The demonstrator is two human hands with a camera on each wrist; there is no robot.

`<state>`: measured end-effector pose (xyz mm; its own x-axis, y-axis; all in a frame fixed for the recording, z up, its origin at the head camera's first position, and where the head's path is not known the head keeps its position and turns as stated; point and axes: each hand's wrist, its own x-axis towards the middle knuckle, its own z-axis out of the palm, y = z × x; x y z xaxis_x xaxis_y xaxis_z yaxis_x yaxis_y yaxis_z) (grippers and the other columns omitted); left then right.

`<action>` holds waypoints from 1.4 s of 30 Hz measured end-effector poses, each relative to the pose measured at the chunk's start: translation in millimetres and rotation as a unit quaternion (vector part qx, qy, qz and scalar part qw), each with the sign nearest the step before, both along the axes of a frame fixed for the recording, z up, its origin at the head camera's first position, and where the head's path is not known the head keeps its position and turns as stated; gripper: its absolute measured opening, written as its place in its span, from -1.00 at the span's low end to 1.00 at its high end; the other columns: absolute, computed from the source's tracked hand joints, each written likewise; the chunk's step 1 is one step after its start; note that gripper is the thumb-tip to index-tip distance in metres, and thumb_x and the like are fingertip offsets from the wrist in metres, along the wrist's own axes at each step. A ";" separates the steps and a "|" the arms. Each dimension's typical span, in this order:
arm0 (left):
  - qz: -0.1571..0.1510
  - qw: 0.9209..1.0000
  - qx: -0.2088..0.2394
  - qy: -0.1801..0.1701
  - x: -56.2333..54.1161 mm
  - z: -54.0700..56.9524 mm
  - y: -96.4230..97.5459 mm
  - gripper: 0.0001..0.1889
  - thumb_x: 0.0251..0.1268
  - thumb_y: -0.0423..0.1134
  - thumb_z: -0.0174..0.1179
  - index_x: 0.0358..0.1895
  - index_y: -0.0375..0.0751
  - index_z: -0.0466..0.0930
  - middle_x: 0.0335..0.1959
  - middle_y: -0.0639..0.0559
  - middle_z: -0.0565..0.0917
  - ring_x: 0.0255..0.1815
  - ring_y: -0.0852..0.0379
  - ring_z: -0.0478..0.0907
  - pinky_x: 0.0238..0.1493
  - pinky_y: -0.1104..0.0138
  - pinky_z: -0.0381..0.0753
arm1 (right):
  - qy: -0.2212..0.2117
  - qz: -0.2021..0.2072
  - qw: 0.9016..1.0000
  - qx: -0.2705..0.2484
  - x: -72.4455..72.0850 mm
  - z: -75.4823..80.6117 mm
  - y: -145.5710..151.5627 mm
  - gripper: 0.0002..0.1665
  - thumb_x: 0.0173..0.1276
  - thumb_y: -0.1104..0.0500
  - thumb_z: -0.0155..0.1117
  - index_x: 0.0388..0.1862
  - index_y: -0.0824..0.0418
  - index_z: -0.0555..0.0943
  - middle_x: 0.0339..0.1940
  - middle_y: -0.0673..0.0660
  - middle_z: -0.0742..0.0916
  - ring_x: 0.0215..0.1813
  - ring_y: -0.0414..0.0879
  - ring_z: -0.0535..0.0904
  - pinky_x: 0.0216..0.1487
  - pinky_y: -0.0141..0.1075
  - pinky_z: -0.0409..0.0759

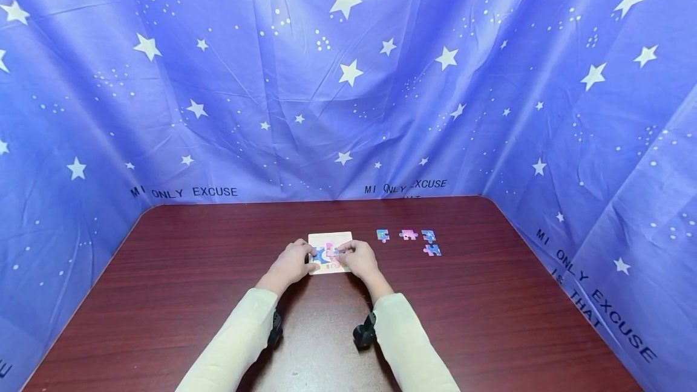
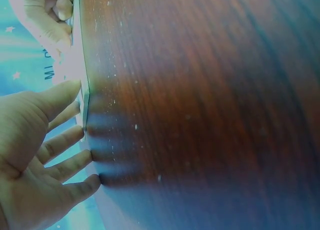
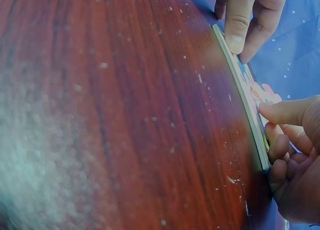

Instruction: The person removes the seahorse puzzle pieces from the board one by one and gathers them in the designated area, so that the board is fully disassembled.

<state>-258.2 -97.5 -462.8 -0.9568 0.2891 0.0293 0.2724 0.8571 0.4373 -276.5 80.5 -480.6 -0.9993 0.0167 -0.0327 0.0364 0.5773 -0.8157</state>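
A small pale jigsaw board [image 1: 330, 237] lies flat on the table between my hands, with blue and pink pieces in its lower part. My left hand [image 1: 291, 264] rests at the board's left edge. Its thumb [image 2: 65, 95] touches the board and its other fingers are spread along the side. From the right, my right hand [image 1: 360, 259] reaches over the board, pinching a puzzle piece [image 3: 267, 93] between thumb and curled fingers. In the right wrist view this pinkish piece stands slightly proud of the board. The fingers hide part of it.
Loose puzzle pieces lie right of the board: a blue-green one [image 1: 383, 235], a pink one [image 1: 408, 235] and two blue-and-pink ones, one [image 1: 428, 236] behind the other [image 1: 432, 250]. A starry blue curtain [image 1: 305, 77] surrounds the dark red wooden table [image 1: 218, 241].
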 end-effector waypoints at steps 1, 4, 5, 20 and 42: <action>0.000 1.000 0.000 0.001 -0.1 0.0 -0.2 -0.74 0.13 -0.22 0.29 -0.14 -0.24 0.61 -0.06 -0.12 0.53 0.03 -0.13 0.47 0.12 0.08 0.45 | 0.001 0.000 1.000 -0.003 0.1 0.1 0.1 -0.86 0.08 0.20 0.38 -0.34 0.18 0.69 -0.58 -0.05 0.55 -0.47 -0.22 0.41 -0.42 -0.39 0.33; -0.001 1.000 0.001 0.002 -0.1 -0.1 -0.6 -0.75 0.12 -0.22 0.29 -0.14 -0.24 0.61 -0.06 -0.12 0.53 0.03 -0.14 0.47 0.12 0.08 0.45 | 0.000 0.000 1.000 -0.011 0.2 0.3 0.2 -0.86 0.09 0.21 0.37 -0.34 0.19 0.69 -0.59 -0.05 0.55 -0.48 -0.22 0.40 -0.42 -0.40 0.34; -0.002 1.000 0.001 0.002 -0.1 -0.1 -0.5 -0.74 0.12 -0.22 0.29 -0.14 -0.24 0.61 -0.06 -0.12 0.53 0.03 -0.14 0.47 0.12 0.08 0.45 | -0.002 -0.001 1.000 -0.015 0.2 0.4 0.2 -0.86 0.09 0.21 0.37 -0.34 0.20 0.68 -0.59 -0.05 0.55 -0.48 -0.22 0.40 -0.42 -0.41 0.34; -0.002 1.000 0.005 -0.003 0.7 0.5 0.2 -0.74 0.13 -0.20 0.29 -0.14 -0.24 0.60 -0.06 -0.12 0.52 0.05 -0.15 0.46 0.13 0.08 0.45 | 0.000 0.007 0.999 -0.052 0.0 -0.6 2.3 -0.87 0.10 0.26 0.36 -0.34 0.26 0.67 -0.63 -0.06 0.50 -0.50 -0.23 0.36 -0.44 -0.43 0.33; -0.001 1.000 -0.001 -0.001 -2.5 -3.8 -0.6 -0.75 0.13 -0.20 0.30 -0.15 -0.22 0.60 -0.05 -0.11 0.52 0.04 -0.14 0.47 0.12 0.08 0.45 | 0.014 0.013 0.997 -0.070 -2.9 -5.9 6.6 -0.83 0.06 0.26 0.36 -0.33 0.30 0.67 -0.62 -0.06 0.52 -0.50 -0.26 0.38 -0.44 -0.45 0.36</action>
